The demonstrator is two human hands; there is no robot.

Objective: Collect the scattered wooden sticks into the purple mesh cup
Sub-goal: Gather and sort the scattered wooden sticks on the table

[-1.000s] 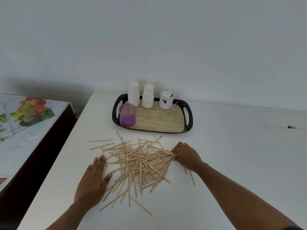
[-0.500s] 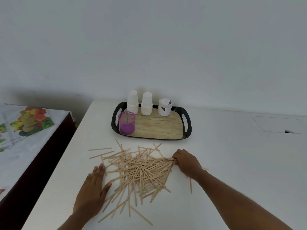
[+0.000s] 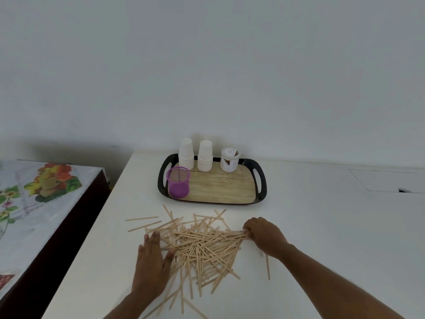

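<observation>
A loose pile of wooden sticks [image 3: 200, 245] lies scattered on the white table [image 3: 322, 226], with a few strays around it. My left hand [image 3: 151, 265] lies flat with straight fingers on the pile's left edge, covering some sticks. My right hand [image 3: 264, 236] is at the pile's right edge, with its fingers curled down onto the ends of several sticks. The purple mesh cup [image 3: 178, 182] stands upright and looks empty on the front left corner of a black tray [image 3: 261, 180] behind the pile.
On the tray's far side stand two stacks of white paper cups [image 3: 185, 155] and a small white jar [image 3: 230, 160]. The table's left edge runs close to the pile. Beyond it is a lower surface with a floral cloth [image 3: 34, 192]. A wall stands behind.
My left hand has slid right and forward onto the pile's left edge. My right hand has stayed at the stick ends. The camera has tilted up slightly.
</observation>
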